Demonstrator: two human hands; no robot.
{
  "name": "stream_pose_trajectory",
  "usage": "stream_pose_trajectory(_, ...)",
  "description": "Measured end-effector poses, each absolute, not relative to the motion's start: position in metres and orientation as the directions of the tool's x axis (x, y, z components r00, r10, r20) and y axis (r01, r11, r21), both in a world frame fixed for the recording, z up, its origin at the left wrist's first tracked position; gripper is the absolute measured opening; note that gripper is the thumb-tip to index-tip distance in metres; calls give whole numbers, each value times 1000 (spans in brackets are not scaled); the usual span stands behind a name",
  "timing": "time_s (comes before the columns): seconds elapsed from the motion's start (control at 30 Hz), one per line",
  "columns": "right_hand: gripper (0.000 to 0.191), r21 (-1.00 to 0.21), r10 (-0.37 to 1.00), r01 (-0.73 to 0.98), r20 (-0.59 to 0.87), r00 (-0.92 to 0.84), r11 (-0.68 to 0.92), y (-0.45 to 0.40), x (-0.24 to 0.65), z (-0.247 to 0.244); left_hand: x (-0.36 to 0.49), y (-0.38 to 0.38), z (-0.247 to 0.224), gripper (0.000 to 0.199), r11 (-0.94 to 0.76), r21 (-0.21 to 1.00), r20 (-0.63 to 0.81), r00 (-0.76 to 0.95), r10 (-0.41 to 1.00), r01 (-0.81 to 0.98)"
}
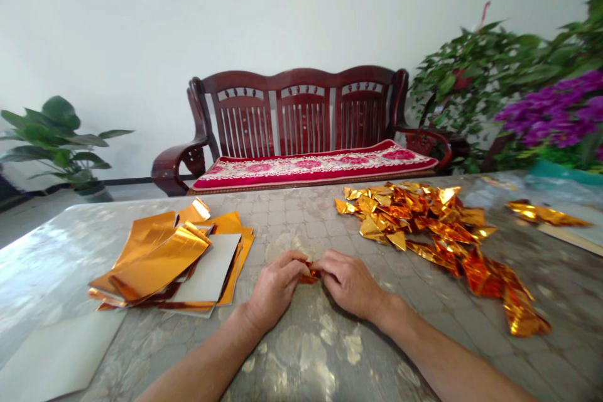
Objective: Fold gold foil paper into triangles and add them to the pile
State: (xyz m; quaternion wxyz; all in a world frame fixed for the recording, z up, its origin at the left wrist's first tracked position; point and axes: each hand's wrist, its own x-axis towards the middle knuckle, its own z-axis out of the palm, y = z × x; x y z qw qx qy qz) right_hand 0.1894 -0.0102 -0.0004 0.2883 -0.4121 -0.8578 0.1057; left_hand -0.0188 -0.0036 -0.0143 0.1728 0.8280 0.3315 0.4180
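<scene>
Near the middle of the table, my left hand (279, 284) and my right hand (349, 281) meet over a small piece of orange foil paper (308, 276). Fingers of both hands are closed on it, and they hide most of it. To the left of my hands lies a loose stack of orange-gold foil sheets (162, 251), some with the pale side up. A heap of folded shiny gold foil pieces (419, 217) spreads over the right side of the table, trailing toward the front right.
The table (301, 352) has a patterned clear cover. A pale sheet (61, 352) lies at the front left. Clear plastic and a board (572, 237) are at the right edge. Behind stand a wooden bench (301, 113), a potted plant (61, 138) and purple flowers (556, 113).
</scene>
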Motion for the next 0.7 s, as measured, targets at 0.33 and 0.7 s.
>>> stream_pose_trajectory(0.33, 31, -418, 767, 645, 403, -499, 639, -11, 190, 1, -19, -4, -15, 23, -708, 574, 567, 424, 706, 411)
stream_pose_trajectory(0.7, 32, -414, 772, 655, 407, -488, 632, -12, 189, 0, -19, -5, -13, 22, -719, 568, 574, 433, 695, 399)
